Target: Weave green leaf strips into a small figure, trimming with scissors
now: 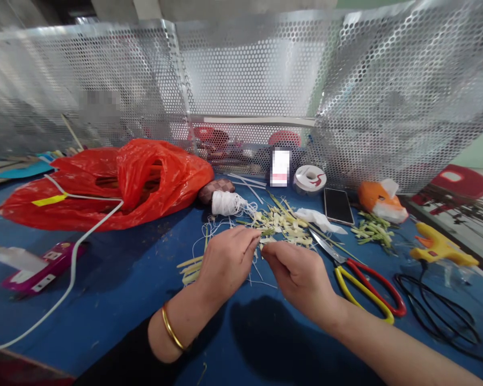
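Note:
My left hand (pixel 229 260) is closed in a pinch above the blue table, a gold bangle on its wrist. Just to its right, my right hand (pixel 300 271) is pinched too, fingertips close to those of the left. Whatever lies between the fingers is too small to make out. Beyond the fingertips spreads a pile of pale green and yellow plant strips (pixel 284 222). A spool of white string (pixel 224 203) stands behind my left hand, with loose thread trailing from it. Scissors with red and yellow handles (pixel 346 262) lie open beside my right hand.
A red plastic bag (pixel 165 177) fills the left, near a purple power strip (pixel 56 268) with a white cord. At right are a yellow glue gun (pixel 443 246), its black cable, a phone (pixel 338 206), and cut green pieces (pixel 372 230). A ribbon roll (pixel 309 179) stands by the perforated metal screen (pixel 249 69).

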`<move>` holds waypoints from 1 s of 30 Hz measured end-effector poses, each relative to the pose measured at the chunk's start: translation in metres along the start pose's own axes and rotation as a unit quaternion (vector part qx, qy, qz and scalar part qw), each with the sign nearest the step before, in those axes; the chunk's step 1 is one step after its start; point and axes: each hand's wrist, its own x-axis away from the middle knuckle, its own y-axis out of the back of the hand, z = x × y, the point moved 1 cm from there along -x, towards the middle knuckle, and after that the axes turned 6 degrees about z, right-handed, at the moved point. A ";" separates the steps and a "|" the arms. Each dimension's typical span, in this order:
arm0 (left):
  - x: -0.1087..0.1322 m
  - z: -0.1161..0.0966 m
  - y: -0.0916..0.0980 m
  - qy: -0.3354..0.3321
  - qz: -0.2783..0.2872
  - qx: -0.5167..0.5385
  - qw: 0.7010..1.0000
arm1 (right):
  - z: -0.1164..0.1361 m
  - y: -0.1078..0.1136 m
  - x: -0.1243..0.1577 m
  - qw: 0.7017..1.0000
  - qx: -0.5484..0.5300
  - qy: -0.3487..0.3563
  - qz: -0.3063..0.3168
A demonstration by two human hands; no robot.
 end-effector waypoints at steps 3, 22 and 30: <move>0.001 0.000 -0.002 -0.006 0.006 -0.005 1.000 | -0.001 -0.001 0.001 1.000 0.014 0.010 0.010; -0.005 -0.009 0.008 0.020 0.134 0.220 0.966 | -0.031 0.022 -0.025 0.912 -0.314 -0.236 0.120; -0.006 0.001 0.005 0.091 0.035 0.150 0.984 | -0.024 -0.010 -0.013 0.817 -0.470 -0.327 0.064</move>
